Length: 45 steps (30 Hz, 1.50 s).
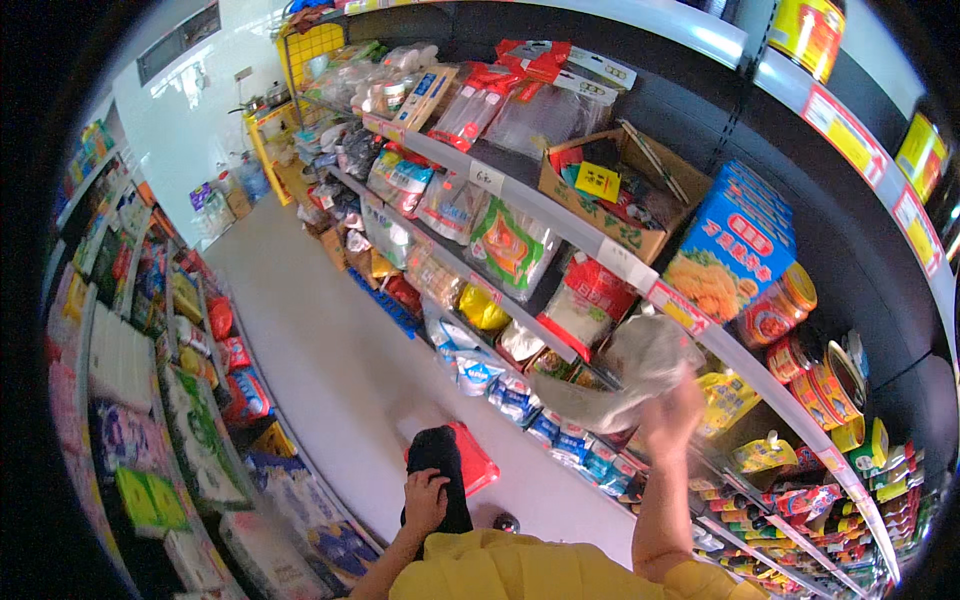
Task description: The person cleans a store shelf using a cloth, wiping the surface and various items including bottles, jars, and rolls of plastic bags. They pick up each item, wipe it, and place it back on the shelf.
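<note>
My right hand (pixel 672 415) grips a greyish-white cloth (pixel 650 358), slightly smeared by motion, at the front of the right-hand shelves. The cloth spreads over the edge of a lower shelf, just below the long upper shelf rail (pixel 620 262). Beside it lies a red and white bag (pixel 590 300) of a white product. A yellow pouch (pixel 725 400) is on the hand's other side. My left hand (pixel 427 498) rests with its fingers laid over my dark-clad knee (pixel 437 455), holding nothing.
A blue box (pixel 735 240), an open carton (pixel 610 190) and jars (pixel 780 305) line the upper shelf. Bottles and pouches crowd the lower right. Packed shelves (pixel 150 380) stand across the grey aisle floor (pixel 300 290). A flat red object (pixel 475 460) is beside my leg.
</note>
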Each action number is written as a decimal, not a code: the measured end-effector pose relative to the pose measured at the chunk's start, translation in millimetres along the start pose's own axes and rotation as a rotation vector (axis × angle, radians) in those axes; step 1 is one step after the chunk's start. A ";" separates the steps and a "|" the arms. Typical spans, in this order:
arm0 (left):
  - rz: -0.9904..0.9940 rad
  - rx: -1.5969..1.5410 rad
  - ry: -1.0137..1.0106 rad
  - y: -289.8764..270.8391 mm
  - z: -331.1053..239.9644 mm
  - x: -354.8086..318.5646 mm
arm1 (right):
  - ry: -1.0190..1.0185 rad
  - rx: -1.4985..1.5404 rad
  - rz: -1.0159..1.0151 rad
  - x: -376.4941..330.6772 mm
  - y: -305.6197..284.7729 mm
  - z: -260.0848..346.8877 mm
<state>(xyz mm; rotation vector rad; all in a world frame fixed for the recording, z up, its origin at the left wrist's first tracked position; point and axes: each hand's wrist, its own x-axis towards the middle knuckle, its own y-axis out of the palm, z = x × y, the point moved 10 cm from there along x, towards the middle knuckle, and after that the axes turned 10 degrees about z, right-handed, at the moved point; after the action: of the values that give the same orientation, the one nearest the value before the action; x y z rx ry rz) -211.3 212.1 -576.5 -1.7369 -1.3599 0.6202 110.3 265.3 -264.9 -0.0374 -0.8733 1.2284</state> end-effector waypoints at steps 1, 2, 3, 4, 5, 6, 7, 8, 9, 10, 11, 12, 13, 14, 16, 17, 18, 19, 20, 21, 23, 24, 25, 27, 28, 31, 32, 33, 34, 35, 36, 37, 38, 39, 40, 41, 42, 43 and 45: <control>0.013 0.007 0.008 1.0 4.6 8.8 | -0.030 -0.090 -0.134 20.8 -8.6 15.9; 0.022 0.018 0.018 1.4 9.6 17.6 | -0.125 -0.290 -0.220 34.2 -12.7 29.0; 0.040 0.039 -0.010 3.8 17.3 26.0 | -0.226 -0.356 -0.272 51.2 -11.4 45.4; 0.044 0.030 0.010 5.4 23.7 36.1 | -0.250 -0.472 -0.264 71.0 -2.4 46.2; 0.044 0.021 0.028 5.4 29.2 44.9 | -0.249 -0.562 -0.258 92.9 7.6 45.4; 0.045 0.012 0.046 4.9 34.2 54.0 | -0.246 -0.654 -0.252 114.8 17.8 43.9; 0.059 0.010 0.050 6.3 39.4 64.2 | -0.128 -0.688 -0.208 138.1 25.1 28.7; 0.090 0.004 0.032 7.0 48.9 73.6 | 0.009 -0.712 -0.151 157.4 34.9 12.3; 0.123 -0.003 0.016 8.0 57.6 83.7 | 0.097 -0.730 -0.136 173.9 44.2 0.8; 0.164 -0.011 -0.006 3.0 62.9 92.8 | 0.240 -0.819 0.009 185.2 60.9 -22.8; 0.232 -0.057 -0.038 4.5 74.0 100.6 | 0.374 -0.894 0.139 194.7 70.4 -47.0; 0.309 -0.091 -0.044 -2.3 81.8 106.7 | 0.498 -0.951 0.272 206.2 81.6 -65.0; 0.320 -0.091 -0.025 -15.3 83.4 112.8 | 0.343 -0.963 0.252 220.1 91.3 -44.3; 0.338 -0.085 -0.006 -23.1 83.1 112.0 | 0.414 -0.900 0.290 218.4 93.6 -49.2; 0.477 -0.083 -0.015 -29.5 85.3 123.4 | 0.562 -0.792 0.329 218.3 86.6 -55.4; 0.511 -0.052 -0.010 -33.2 82.0 129.7 | 0.531 -0.779 0.290 218.2 82.7 -53.3; 0.551 -0.034 0.021 -40.6 81.0 132.4 | 0.498 -0.767 0.253 216.2 79.9 -53.2; 0.613 -0.044 0.012 -38.7 85.1 132.5 | 0.465 -0.760 0.209 214.7 73.0 -52.3; 0.682 -0.048 0.007 -39.3 91.3 126.8 | 0.505 -0.760 0.182 206.0 67.2 -57.7; 0.770 -0.073 -0.025 -39.1 96.4 124.3 | 0.537 -0.759 0.151 195.8 64.4 -71.6; 0.920 -0.125 -0.082 -34.2 101.0 132.2 | 0.595 -0.747 0.088 195.3 57.4 -78.0; 0.948 -0.186 -0.043 -34.5 101.5 135.5 | 0.635 -0.734 0.053 195.6 57.2 -77.1; 0.973 -0.240 0.003 -28.4 113.9 129.0 | 0.514 -0.750 -0.019 202.3 53.2 -64.2; 0.956 -0.393 0.019 -70.0 93.7 149.9 | 0.467 -0.690 -0.087 194.1 44.8 -67.5; 0.884 -0.360 0.059 -87.6 96.0 164.9 | 0.436 -0.693 -0.117 191.0 41.7 -66.2; 0.679 -0.367 0.099 -118.9 102.3 205.2 | 0.241 -0.815 -0.278 194.0 34.5 -28.8; 0.606 -0.247 0.172 -126.7 98.6 219.6 | 0.292 -0.892 -0.163 196.9 41.9 -26.4; 0.488 -0.198 0.303 -136.3 95.3 232.8 | 0.305 -0.699 -0.283 191.3 32.5 -17.2; 0.475 -0.244 0.332 -160.0 77.8 249.6 | 0.358 -0.711 -0.206 174.8 37.4 -30.8; 0.458 -0.284 0.359 -193.4 41.6 279.8 | 0.288 -0.671 -0.261 171.6 33.8 -15.3; 0.397 -0.284 0.409 -209.3 22.8 296.1 | 0.218 -0.635 -0.305 173.4 28.9 9.8; 0.333 -0.282 0.443 -222.7 11.6 303.4 | 0.071 -0.627 -0.340 181.9 22.8 46.6; 0.367 -0.363 0.393 -228.5 3.7 313.2 | 0.084 -0.574 -0.353 177.1 17.1 60.6; 0.397 -0.445 0.346 -230.8 -7.9 326.9 | 0.114 -0.537 -0.369 172.7 9.4 69.4; 0.379 -0.382 0.400 -239.9 -32.7 336.8 | 0.137 -0.501 -0.375 171.1 -0.3 79.2; 0.360 -0.316 0.448 -250.9 -55.3 341.9 | 0.207 -0.604 -0.349 179.2 -12.6 100.6; 0.375 -0.358 0.432 -256.5 -69.7 345.9 | 0.279 -0.454 -0.435 184.8 -34.9 114.4; 0.378 -0.406 0.421 -261.0 -87.3 351.8 | 0.338 -0.298 -0.529 190.9 -56.0 130.4; 0.382 -0.491 0.482 -275.4 -133.7 360.8 | 0.270 -0.100 -0.866 183.6 -93.7 154.9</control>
<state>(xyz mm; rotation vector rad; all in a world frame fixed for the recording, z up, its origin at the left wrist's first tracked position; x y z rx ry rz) -149.7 535.1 -236.3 -2.3792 -0.8847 0.0345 104.4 317.0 -12.4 0.0873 -0.6017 0.3562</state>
